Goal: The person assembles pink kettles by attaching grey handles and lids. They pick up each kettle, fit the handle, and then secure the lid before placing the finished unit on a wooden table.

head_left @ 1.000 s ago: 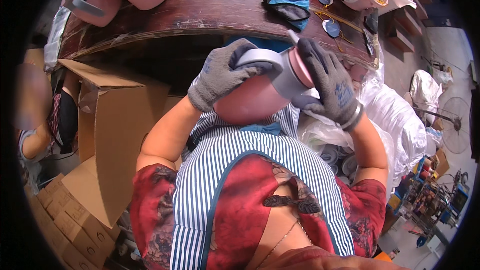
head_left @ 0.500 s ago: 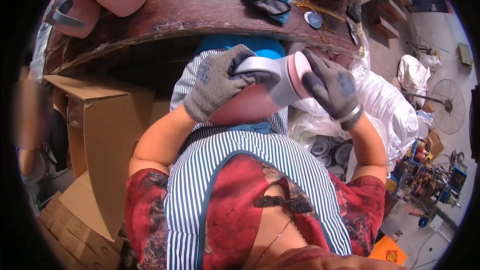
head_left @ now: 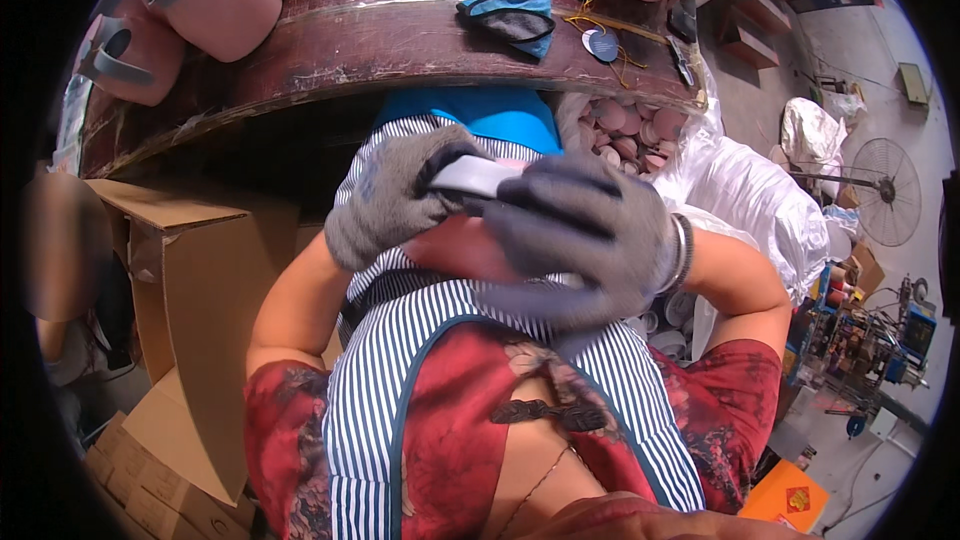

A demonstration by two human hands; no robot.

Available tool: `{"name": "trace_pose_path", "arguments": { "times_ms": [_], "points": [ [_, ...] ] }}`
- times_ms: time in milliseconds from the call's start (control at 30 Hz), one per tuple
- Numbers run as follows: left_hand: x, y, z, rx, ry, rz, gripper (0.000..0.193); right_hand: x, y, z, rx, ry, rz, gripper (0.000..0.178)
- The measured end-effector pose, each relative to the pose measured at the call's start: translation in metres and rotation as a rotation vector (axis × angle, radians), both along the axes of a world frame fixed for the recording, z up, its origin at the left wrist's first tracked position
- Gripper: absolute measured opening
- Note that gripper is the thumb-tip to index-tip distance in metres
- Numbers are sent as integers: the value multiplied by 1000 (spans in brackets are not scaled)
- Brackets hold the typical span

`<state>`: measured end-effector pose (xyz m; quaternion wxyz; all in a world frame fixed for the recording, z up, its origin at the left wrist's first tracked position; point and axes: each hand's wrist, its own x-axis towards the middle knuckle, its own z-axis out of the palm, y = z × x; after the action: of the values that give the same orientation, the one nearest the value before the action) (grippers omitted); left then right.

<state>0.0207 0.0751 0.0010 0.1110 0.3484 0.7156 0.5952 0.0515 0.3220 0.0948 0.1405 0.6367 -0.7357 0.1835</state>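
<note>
A pink jug [head_left: 452, 243] with a light grey handle [head_left: 472, 178] is held in front of my striped apron. My left hand [head_left: 395, 195], in a grey knitted work glove, has its fingers wrapped round the handle. Spread across the jug's neck and side is my right hand [head_left: 600, 235], also gloved, its fingers apart and smeared by motion. That hand covers the jug's top, so the lid does not show.
More pink jugs [head_left: 220, 0] stand at the back left of the dark red table [head_left: 370, 40]. A blue-and-black face mask [head_left: 510, 15] and round tags [head_left: 602, 45] lie there. Pink discs [head_left: 635, 125] fill a sack. An open carton [head_left: 210, 330] is at left, a fan [head_left: 880, 190] at right.
My right hand has left the pink lid and swung down and left across the jug, hiding its top. My left hand, still on the handle, has shifted slightly down and left.
</note>
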Motion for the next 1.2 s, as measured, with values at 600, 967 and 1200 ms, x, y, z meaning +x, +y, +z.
{"name": "trace_pose_path", "arguments": {
  "times_ms": [600, 967, 1200],
  "points": [
    [-35, 13, -30, 184, -861, 378, 32, -156, 134, -181, 0, -211, -1560, 64],
    [-28, 2, 8, 442, -1167, 153, 73, -137, 130, -169, -516, 89, -1103, 25],
    [-44, -23, -23, -46, -629, 69, 61, -60, 73, -118, -867, -1277, -914, 28]
  ]
}}
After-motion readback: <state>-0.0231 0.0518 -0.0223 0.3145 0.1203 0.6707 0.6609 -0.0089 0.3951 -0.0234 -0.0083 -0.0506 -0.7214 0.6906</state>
